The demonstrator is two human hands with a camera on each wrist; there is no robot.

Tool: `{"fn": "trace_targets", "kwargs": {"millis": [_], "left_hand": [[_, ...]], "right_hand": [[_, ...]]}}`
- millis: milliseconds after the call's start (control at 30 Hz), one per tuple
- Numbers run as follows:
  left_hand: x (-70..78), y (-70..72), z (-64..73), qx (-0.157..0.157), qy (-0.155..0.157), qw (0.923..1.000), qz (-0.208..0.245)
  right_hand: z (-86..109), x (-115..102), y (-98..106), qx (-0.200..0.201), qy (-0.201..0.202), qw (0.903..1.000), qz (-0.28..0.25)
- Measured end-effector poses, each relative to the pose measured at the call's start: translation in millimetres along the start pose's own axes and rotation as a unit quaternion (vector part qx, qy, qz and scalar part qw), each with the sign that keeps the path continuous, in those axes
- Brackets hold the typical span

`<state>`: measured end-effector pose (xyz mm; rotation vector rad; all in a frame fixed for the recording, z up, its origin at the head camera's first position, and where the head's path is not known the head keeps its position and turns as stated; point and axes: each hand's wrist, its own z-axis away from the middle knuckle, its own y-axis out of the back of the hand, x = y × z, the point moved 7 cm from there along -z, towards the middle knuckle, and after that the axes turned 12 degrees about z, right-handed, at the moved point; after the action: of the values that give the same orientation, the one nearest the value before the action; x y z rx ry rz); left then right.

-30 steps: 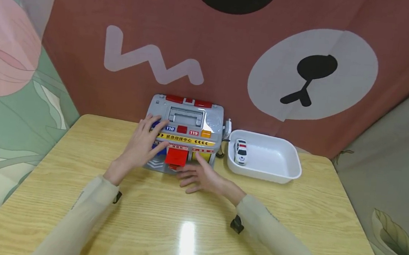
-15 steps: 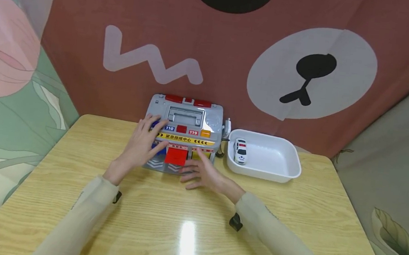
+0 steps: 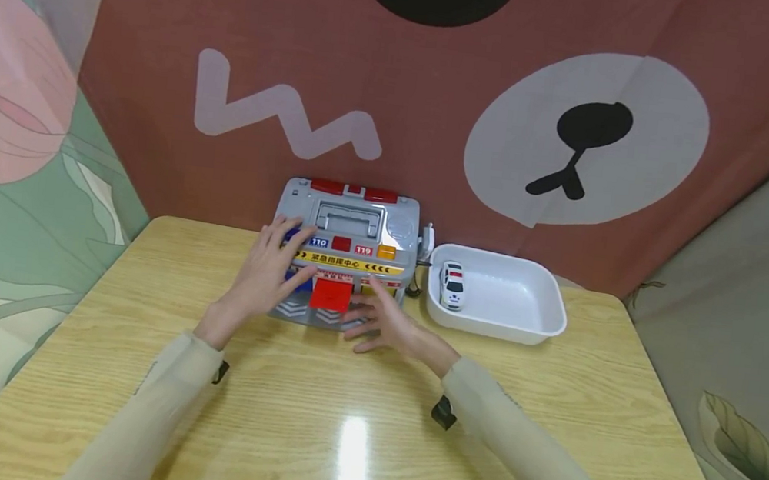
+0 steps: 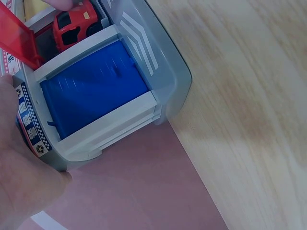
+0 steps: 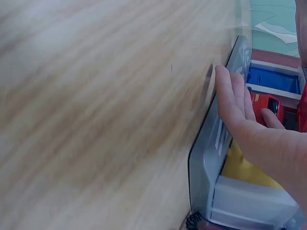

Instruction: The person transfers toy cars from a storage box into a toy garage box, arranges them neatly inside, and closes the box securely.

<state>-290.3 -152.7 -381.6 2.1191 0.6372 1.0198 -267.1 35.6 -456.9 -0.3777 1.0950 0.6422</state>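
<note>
A grey toy rescue station [image 3: 337,261] stands at the back of the table. My left hand [image 3: 263,275] lies over its left end, fingers spread across the top and front. The red door flap [image 3: 332,294] in the middle is swung up. Inside that doorway sits a red toy car [image 4: 76,24], hidden in the head view. My right hand [image 3: 390,322] is at the station's front, its fingers fairly straight; in the right wrist view the thumb is by the car and the other fingers are beside it. The blue door [image 4: 96,86] and yellow door [image 5: 244,167] are down.
Right of the station stands a white plastic tray [image 3: 508,331] with a white toy police car [image 3: 453,285] in it. A small white handset [image 3: 428,240] hangs on the station's right side, with a dark coiled cord [image 5: 193,220]. A printed curtain [image 3: 411,103] rises behind the wooden table [image 3: 284,416].
The red car, partly visible below the flap a second ago, has gone inward out of the head view. My right hand has shifted slightly right and up. The left hand has stayed in place.
</note>
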Motion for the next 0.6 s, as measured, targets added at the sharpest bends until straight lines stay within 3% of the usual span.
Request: {"fn": "trace_targets", "kwargs": {"millis": [333, 600], "left_hand": [[-0.6, 0.0, 1.0, 0.003, 0.000, 1.0000, 0.003], [-1.8, -1.2, 0.0, 0.005, -0.002, 1.0000, -0.001]], "right_hand": [[-0.7, -4.7, 4.1, 0.004, -0.005, 0.9986, 0.053], [-3.8, -4.0, 4.7, 0.016, -0.003, 0.9979, 0.063]]}}
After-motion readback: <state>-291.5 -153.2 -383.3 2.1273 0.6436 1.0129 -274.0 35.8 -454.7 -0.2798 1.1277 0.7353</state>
